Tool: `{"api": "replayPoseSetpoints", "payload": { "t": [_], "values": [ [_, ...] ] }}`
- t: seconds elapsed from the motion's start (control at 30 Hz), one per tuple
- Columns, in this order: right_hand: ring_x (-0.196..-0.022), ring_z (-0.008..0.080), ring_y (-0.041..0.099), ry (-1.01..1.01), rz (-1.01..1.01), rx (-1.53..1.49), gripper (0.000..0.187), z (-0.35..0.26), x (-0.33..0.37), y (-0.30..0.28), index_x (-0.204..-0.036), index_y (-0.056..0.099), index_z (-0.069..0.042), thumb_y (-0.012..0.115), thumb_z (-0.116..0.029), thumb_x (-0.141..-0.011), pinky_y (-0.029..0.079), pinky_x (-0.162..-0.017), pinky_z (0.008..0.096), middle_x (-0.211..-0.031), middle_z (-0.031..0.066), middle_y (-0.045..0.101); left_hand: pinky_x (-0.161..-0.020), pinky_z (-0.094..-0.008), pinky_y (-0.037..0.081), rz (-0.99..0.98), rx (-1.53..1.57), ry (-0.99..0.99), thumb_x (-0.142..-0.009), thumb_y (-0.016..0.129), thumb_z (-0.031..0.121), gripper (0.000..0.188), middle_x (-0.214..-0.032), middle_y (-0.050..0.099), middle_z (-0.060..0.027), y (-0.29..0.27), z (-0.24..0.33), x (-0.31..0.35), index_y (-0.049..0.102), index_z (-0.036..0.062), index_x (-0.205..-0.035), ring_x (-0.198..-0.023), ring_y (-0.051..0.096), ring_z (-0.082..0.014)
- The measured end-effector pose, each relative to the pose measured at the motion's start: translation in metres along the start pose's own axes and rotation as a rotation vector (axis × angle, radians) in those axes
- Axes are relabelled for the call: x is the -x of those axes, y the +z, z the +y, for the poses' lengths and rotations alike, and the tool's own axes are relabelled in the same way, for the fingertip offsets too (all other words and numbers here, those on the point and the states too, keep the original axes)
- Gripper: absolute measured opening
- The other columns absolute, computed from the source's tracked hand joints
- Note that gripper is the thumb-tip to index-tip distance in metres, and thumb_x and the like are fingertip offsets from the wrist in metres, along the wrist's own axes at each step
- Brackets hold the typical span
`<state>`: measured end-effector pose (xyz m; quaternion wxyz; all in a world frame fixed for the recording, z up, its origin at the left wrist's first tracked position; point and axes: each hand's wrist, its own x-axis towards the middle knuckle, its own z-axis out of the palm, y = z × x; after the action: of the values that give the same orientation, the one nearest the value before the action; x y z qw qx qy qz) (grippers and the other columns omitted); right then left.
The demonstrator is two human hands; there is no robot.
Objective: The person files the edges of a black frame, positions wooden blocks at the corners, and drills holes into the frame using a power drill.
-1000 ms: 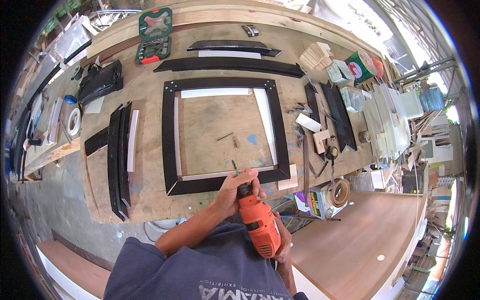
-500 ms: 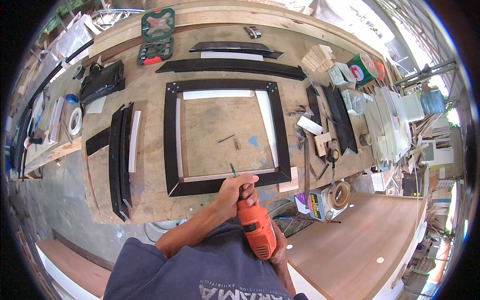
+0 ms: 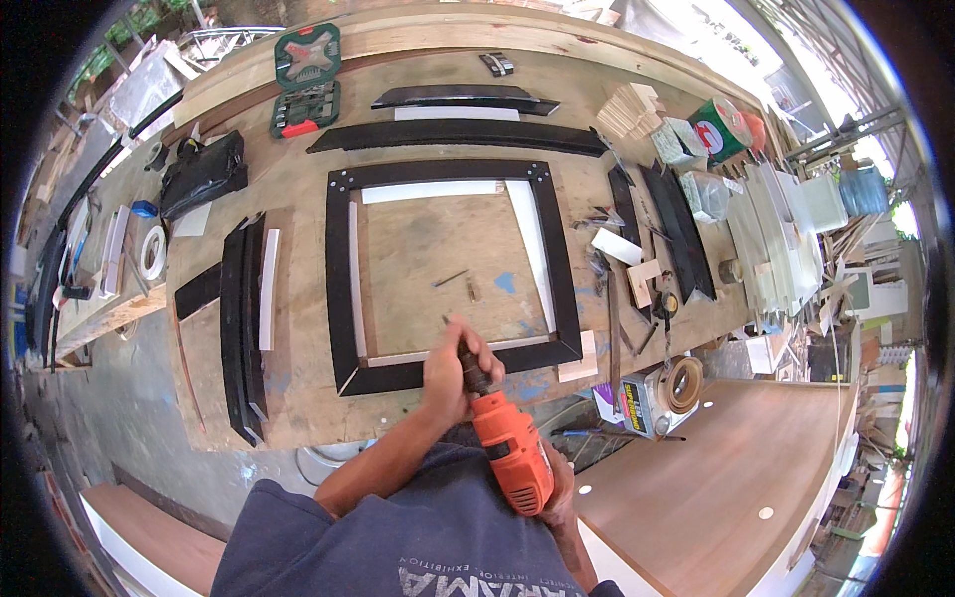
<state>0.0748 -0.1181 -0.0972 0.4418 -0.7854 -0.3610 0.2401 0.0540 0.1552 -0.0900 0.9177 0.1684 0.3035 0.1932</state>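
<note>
We see the left hand curled round the orange drill's front end, the right hand gripping its rear, near the black frame.

The left hand curls its fingers around the front end of an orange drill, while the right hand grips its rear. Beyond them a black rectangular frame lies on the wooden bench, with black strips and an open green case farther back
</note>
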Motion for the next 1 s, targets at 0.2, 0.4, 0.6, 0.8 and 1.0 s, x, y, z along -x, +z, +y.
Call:
{"api": "replayPoseSetpoints", "payload": {
  "t": [0.2,0.4,0.6,0.8,1.0],
  "values": [
    [-0.102,0.0390,0.070,-0.093,0.042,0.118,0.084,-0.003,0.005,-0.005,-0.140,0.056,0.002,0.091,-0.032,-0.071,0.054,-0.087,0.0450,-0.118,0.0195,0.071,-0.062,-0.0463,0.054,0.295,-1.646,0.535,-0.107,0.051,0.038,0.042,-0.066,0.065,-0.0123,-0.062,0.056,-0.068,0.063,0.0041,-0.087,-0.066,0.069,-0.0329],
    [-0.102,0.0379,0.069,-0.087,0.090,0.034,0.080,-0.012,-0.001,-0.003,-0.140,0.056,0.002,0.089,-0.028,-0.074,0.054,-0.086,0.0446,-0.119,0.0190,0.071,-0.076,-0.0514,0.057,0.167,-2.128,0.569,-0.099,0.062,0.027,0.027,-0.093,0.069,-0.0200,-0.086,0.076,-0.080,0.068,0.0002,-0.101,-0.086,0.070,-0.0413],
    [-0.103,0.0375,0.070,-0.060,0.151,0.025,0.081,-0.002,0.013,0.000,-0.141,0.055,0.002,0.090,-0.025,-0.073,0.054,-0.088,0.0447,-0.122,0.0194,0.070,-0.089,-0.0506,0.054,0.180,-2.037,0.674,-0.089,0.070,0.020,0.028,-0.117,0.060,-0.0209,-0.074,0.079,-0.067,0.066,-0.0012,-0.106,-0.113,0.060,-0.0392],
    [-0.110,0.0387,0.070,-0.012,0.205,-0.041,0.083,-0.007,0.016,0.001,-0.142,0.053,0.003,0.090,-0.025,-0.073,0.054,-0.092,0.0435,-0.123,0.0220,0.069,-0.094,-0.0480,0.051,0.014,-1.923,0.853,-0.087,0.069,0.009,0.025,-0.117,0.059,-0.0178,-0.081,0.077,-0.086,0.067,0.0014,-0.110,-0.112,0.059,-0.0375],
    [-0.108,0.0395,0.070,-0.039,0.253,-0.038,0.085,-0.007,0.017,0.001,-0.143,0.051,0.005,0.089,-0.025,-0.073,0.055,-0.090,0.0427,-0.122,0.0238,0.068,-0.092,-0.0465,0.052,-0.083,-1.915,0.843,-0.082,0.069,0.002,0.019,-0.109,0.062,-0.0153,-0.083,0.076,-0.106,0.070,0.0027,-0.101,-0.110,0.060,-0.0362]
  ]
}}
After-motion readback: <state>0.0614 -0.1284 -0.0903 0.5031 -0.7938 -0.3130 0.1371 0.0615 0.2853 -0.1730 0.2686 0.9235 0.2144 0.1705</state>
